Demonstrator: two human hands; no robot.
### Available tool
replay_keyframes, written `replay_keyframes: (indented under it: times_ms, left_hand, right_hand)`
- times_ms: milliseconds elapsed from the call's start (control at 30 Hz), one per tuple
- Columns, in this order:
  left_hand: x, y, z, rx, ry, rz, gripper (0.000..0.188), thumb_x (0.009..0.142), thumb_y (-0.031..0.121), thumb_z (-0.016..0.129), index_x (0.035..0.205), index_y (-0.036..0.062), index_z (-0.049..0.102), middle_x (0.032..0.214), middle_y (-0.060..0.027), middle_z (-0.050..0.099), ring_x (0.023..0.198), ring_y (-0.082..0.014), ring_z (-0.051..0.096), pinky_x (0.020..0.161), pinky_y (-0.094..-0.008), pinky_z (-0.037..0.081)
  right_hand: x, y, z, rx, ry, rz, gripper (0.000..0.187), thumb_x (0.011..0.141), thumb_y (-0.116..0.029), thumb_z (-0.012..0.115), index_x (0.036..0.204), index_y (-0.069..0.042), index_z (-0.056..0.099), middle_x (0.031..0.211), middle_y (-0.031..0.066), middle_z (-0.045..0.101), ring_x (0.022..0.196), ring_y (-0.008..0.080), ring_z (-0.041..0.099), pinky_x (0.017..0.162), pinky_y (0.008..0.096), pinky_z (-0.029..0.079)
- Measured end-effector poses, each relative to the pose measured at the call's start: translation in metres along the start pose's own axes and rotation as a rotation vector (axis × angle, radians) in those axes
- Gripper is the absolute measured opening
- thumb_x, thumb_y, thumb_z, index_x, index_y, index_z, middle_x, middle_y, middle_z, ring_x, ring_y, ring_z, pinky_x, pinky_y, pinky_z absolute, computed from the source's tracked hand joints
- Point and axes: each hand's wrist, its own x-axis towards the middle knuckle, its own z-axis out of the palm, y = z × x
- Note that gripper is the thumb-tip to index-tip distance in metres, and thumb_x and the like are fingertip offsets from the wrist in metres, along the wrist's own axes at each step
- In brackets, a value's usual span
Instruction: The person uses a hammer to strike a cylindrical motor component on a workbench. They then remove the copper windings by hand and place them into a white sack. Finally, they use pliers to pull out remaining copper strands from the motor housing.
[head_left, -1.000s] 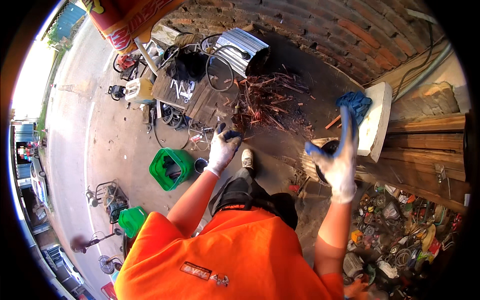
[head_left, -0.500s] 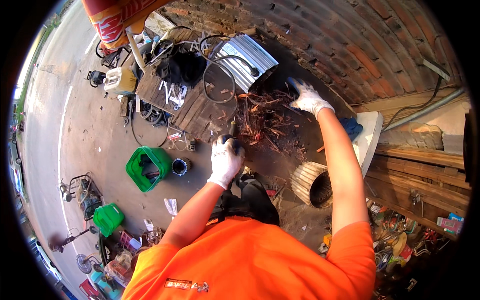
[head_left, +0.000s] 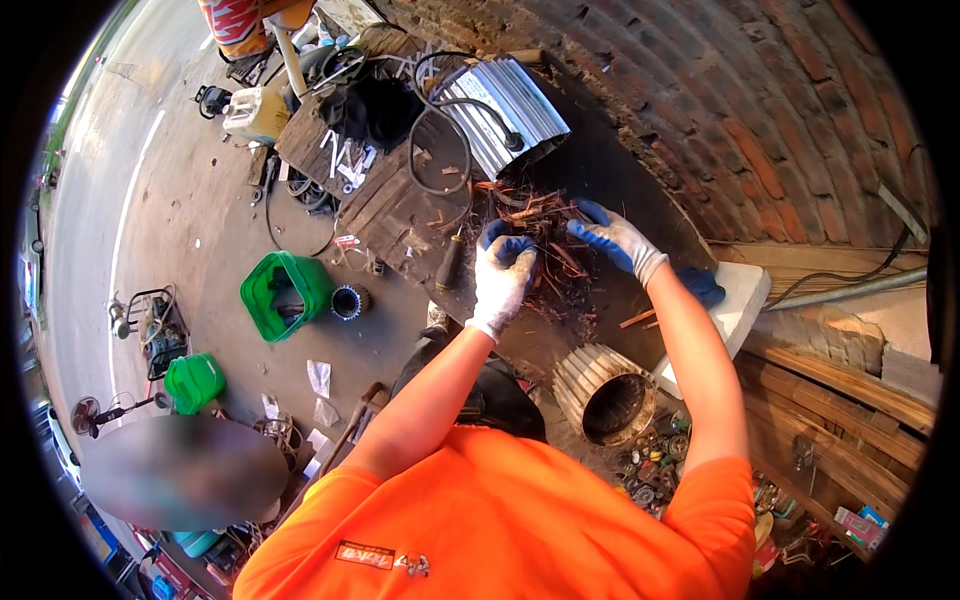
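Observation:
A loose pile of reddish-brown scrap strips lies on the dark workbench between my hands. My left hand, in a white glove with blue palm side, is at the pile's left edge, its fingers curved and parted. On the right side, my gloved right hand is open, fingers stretched toward the scraps. A screwdriver with a dark handle lies at the bench's near edge, left of my left hand. Just beyond the pile stands a silvery ribbed metal housing with a black cable looped beside it.
A ribbed cylindrical housing stands below the bench at right. Green buckets and a small ribbed ring are on the ground at left. The brick wall bounds the far right. A blurred patch covers the lower left.
My left hand has let go of the screwdriver, which now lies on the bench, and has moved right to the pile. My right hand has come lower, nearer the scraps.

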Motion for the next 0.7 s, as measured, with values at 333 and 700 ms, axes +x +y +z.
replay_keyframes:
  times_ms: [333,700]
  left_hand:
    - [0.031,0.007,0.017,-0.133,-0.038,-0.344,0.011,0.088,0.005,0.064,0.096,-0.0014,0.067,0.089,-0.0067,0.068,0.075,-0.0124,0.063,0.07,-0.0273,0.054]
    - [0.026,0.042,-0.019,0.83,0.048,0.335,0.053,0.086,0.018,0.066,0.132,-0.0019,0.048,0.134,-0.0234,0.05,0.112,-0.0366,0.06,0.094,-0.0399,0.049]
  right_hand:
    - [-0.012,-0.004,0.061,-0.591,0.057,0.06,0.103,0.059,-0.045,0.088,0.138,0.001,0.04,0.136,0.0271,0.048,0.123,0.0387,0.051,0.102,0.0411,0.044]
    - [0.004,-0.011,0.062,-0.682,0.337,0.204,0.066,0.067,-0.037,0.079,0.117,0.001,0.059,0.114,0.0237,0.063,0.109,0.0363,0.061,0.092,0.0408,0.05]
